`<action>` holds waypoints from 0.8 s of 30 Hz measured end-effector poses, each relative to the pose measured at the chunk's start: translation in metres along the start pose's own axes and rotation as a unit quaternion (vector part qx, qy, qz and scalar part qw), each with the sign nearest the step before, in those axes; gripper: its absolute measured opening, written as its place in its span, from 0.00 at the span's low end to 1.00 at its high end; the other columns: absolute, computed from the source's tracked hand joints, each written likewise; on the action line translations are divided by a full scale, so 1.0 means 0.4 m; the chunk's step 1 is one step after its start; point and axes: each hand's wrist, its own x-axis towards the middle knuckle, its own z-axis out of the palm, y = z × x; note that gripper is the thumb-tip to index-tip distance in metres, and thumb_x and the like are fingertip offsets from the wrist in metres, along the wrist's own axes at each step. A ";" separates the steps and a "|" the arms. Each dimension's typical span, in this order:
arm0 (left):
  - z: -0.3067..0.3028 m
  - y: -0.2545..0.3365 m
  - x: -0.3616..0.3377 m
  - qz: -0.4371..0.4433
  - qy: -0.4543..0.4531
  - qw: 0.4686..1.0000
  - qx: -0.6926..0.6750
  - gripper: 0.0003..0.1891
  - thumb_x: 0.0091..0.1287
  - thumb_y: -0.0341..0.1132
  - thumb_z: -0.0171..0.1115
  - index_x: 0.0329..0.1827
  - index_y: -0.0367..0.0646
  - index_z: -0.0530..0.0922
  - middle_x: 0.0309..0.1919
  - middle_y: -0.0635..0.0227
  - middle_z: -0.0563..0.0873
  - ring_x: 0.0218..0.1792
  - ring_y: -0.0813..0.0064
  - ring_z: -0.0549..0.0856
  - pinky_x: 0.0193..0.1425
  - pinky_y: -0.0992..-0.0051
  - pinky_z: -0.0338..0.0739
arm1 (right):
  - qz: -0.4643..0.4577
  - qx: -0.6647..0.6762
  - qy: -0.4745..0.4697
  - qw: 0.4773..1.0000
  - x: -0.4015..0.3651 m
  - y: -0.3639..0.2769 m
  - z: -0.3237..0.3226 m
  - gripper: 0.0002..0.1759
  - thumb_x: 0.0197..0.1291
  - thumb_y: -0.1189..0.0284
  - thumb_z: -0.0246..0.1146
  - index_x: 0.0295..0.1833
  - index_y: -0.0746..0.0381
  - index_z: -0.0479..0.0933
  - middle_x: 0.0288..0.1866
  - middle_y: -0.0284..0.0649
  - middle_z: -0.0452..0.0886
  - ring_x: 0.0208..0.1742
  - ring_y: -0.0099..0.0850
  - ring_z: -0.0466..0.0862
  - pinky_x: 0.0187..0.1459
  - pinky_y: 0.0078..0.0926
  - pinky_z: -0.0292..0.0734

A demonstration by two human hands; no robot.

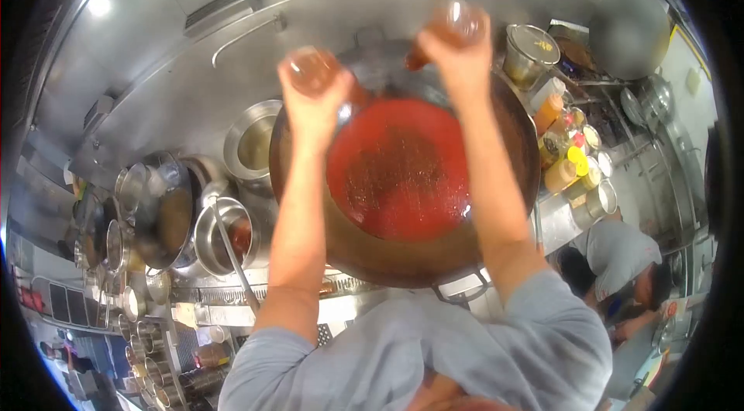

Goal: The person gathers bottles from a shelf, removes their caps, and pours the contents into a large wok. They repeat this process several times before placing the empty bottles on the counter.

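Note:
A large dark wok sits in front of me, with a wide pool of red liquid inside it. My left hand is closed round a clear bottle of reddish-brown sauce, tipped with its neck toward the right over the wok's far side. In my right hand is a second such bottle, also tilted, its neck angled down to the left. Both bottles are blurred by motion, base up and away from me.
Left of the wok stand a metal bowl and a steel pot with a ladle across it. A lidded pot and several sauce bottles line the right. A tap juts from the wall. A person bends over at right.

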 end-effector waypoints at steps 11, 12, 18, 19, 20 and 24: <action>-0.036 -0.067 -0.038 -0.092 0.029 0.995 0.032 0.31 0.55 0.28 0.79 0.61 0.41 0.71 0.52 0.65 0.82 0.52 0.72 0.81 0.59 0.69 0.78 | 0.030 0.031 0.009 0.999 -0.073 0.061 -0.016 0.34 0.45 0.77 0.76 0.60 0.64 0.72 0.53 0.39 0.82 0.53 0.30 0.82 0.58 0.30 0.78; -0.019 -0.044 -0.031 -0.064 0.035 0.997 0.007 0.31 0.55 0.28 0.79 0.61 0.41 0.72 0.52 0.65 0.82 0.52 0.72 0.81 0.59 0.69 0.78 | 0.001 0.035 0.025 0.999 -0.062 0.042 -0.002 0.34 0.46 0.77 0.77 0.60 0.64 0.72 0.52 0.39 0.82 0.53 0.30 0.82 0.58 0.30 0.78; -0.069 -0.214 -0.064 -0.078 0.010 0.995 0.064 0.30 0.55 0.27 0.78 0.59 0.41 0.72 0.47 0.67 0.82 0.50 0.72 0.81 0.59 0.69 0.77 | 0.023 0.008 -0.064 0.998 0.007 0.232 -0.004 0.34 0.46 0.75 0.76 0.60 0.65 0.73 0.53 0.41 0.82 0.54 0.32 0.81 0.55 0.33 0.79; -0.069 -0.151 -0.080 -0.106 0.020 0.992 0.066 0.30 0.55 0.27 0.78 0.59 0.41 0.72 0.48 0.67 0.82 0.50 0.73 0.81 0.58 0.69 0.78 | 0.018 0.000 -0.060 0.998 -0.062 0.187 -0.031 0.34 0.46 0.75 0.76 0.60 0.65 0.73 0.53 0.41 0.82 0.54 0.32 0.81 0.55 0.33 0.79; -0.053 -0.085 -0.048 -0.123 0.030 0.990 0.064 0.30 0.55 0.26 0.77 0.59 0.41 0.72 0.48 0.67 0.82 0.49 0.74 0.81 0.58 0.70 0.78 | 0.043 0.034 -0.048 0.997 -0.041 0.106 -0.026 0.34 0.46 0.75 0.76 0.60 0.65 0.73 0.52 0.41 0.82 0.53 0.32 0.82 0.55 0.33 0.79; -0.018 -0.005 -0.046 -0.013 0.017 1.000 -0.008 0.28 0.57 0.26 0.76 0.60 0.40 0.71 0.51 0.62 0.83 0.49 0.71 0.84 0.55 0.70 0.81 | -0.048 0.069 0.013 0.996 -0.043 0.082 -0.010 0.36 0.45 0.75 0.76 0.62 0.63 0.72 0.52 0.39 0.82 0.53 0.32 0.82 0.58 0.32 0.78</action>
